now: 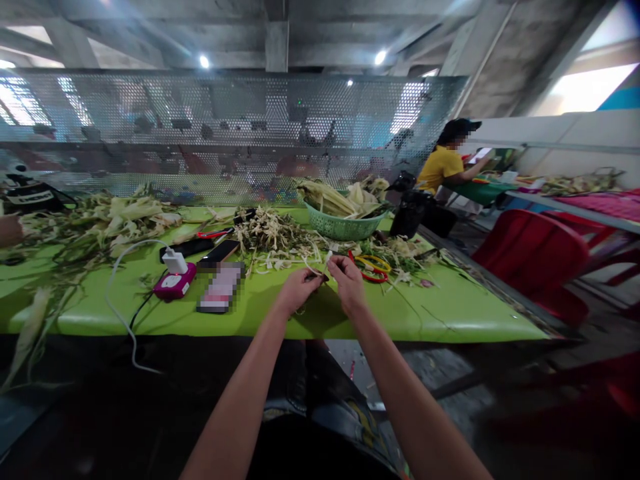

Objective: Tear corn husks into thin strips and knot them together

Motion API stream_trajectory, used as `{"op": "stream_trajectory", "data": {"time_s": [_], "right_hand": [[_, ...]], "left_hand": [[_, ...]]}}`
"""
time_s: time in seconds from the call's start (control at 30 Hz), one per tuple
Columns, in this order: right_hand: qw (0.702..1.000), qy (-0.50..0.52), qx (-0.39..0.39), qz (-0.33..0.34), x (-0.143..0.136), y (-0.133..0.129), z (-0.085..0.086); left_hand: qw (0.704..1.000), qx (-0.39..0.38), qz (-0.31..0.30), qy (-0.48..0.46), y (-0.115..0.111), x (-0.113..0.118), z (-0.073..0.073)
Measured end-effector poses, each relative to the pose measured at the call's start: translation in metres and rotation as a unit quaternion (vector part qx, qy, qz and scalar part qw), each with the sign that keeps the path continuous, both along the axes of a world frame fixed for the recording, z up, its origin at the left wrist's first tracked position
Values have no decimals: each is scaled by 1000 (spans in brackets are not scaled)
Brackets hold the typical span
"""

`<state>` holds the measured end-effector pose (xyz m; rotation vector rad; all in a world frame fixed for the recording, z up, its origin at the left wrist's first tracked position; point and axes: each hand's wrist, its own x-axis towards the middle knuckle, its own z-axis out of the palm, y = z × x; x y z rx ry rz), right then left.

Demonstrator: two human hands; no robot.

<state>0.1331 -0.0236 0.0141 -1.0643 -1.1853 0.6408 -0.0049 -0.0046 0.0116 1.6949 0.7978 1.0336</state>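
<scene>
Pinch grip over a green worktop (420, 313).
Left hand (300, 287) and right hand (349, 281) pinch a thin pale strip (313, 270); scissors (384, 274) lie near the right hand.

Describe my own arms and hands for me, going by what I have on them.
Your left hand and right hand are both bare, with no gloves. Neither wrist shows a watch or bracelet, and no sleeve covers either forearm in view. No cables or markings stand out on them. The fingers are too small to tell about rings or nail polish.
</scene>
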Motion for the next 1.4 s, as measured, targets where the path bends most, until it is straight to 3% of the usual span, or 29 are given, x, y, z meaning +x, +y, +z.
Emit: {"op": "stream_trajectory", "data": {"time_s": [0.17, 0.27, 0.6, 0.73, 0.87, 1.0, 1.17, 1.4], "right_hand": [[978, -192, 73, -43, 1, -5, 6], [964, -244, 93, -41, -2, -4, 6], [982, -174, 69, -31, 2, 2, -1], [985, -157, 60, -46, -1, 1, 2], [997, -80, 23, -3, -2, 2, 3], [996, -66, -17, 60, -2, 3, -2], [996, -52, -35, 56, -3, 3, -3], [998, -55, 17, 17, -7, 5, -3]], "left_hand": [[993, 58, 73, 67, 6, -1, -3], [987, 80, 97, 98, 7, -1, -5], [998, 61, 7, 28, 6, 4, -9], [997, 42, 45, -39, 8, 3, -10], [983, -65, 95, -141, 9, -1, -8], [969, -133, 75, -193, 2, -3, 1], [957, -180, 27, -226, -1, -3, 6], [939, -207, 30, -273, 3, -4, 1]]}}
